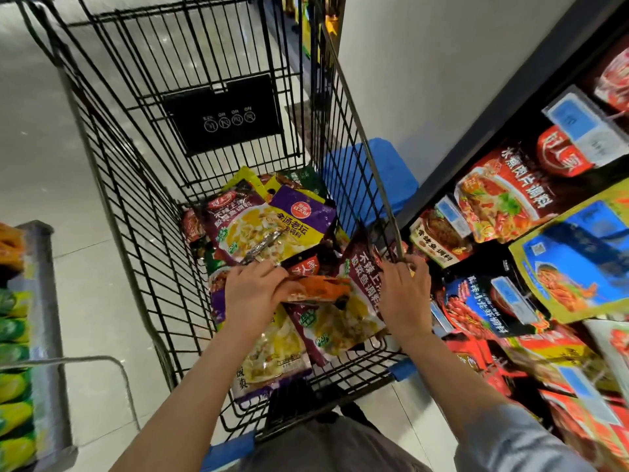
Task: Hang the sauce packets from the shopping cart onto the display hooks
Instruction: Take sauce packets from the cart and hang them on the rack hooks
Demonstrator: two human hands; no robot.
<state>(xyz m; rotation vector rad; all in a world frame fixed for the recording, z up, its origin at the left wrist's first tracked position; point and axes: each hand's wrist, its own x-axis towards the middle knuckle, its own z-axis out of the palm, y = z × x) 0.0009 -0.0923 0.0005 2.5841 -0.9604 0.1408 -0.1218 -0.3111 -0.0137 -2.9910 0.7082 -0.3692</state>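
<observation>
Packets of sauce [272, 229] are piled in the bottom of the black wire shopping cart [143, 185], purple and yellow ones uppermost, some overlapping and tilted against the cart's right wall. An orange-red packet [320, 289] is gripped at its left end by the left hand [253, 294], fingers curled over its edge, and it is held flat just above the heap. The top rail of the cart's right side is clasped by the right hand [405, 294], fingers wrapped round the wire near the corner. Both forearms are stretched into the cart from the near end. To the right, just beside the cart, the display hooks [616, 115] are seen loaded with hanging red, blue and yellow packets [503, 199], with blue price tags [578, 124] at the hook tips. A blue crate [384, 172] is glimpsed through the cart's far right wall. On the left, a shelf edge [41, 301] with green and yellow goods is caught in view.
</observation>
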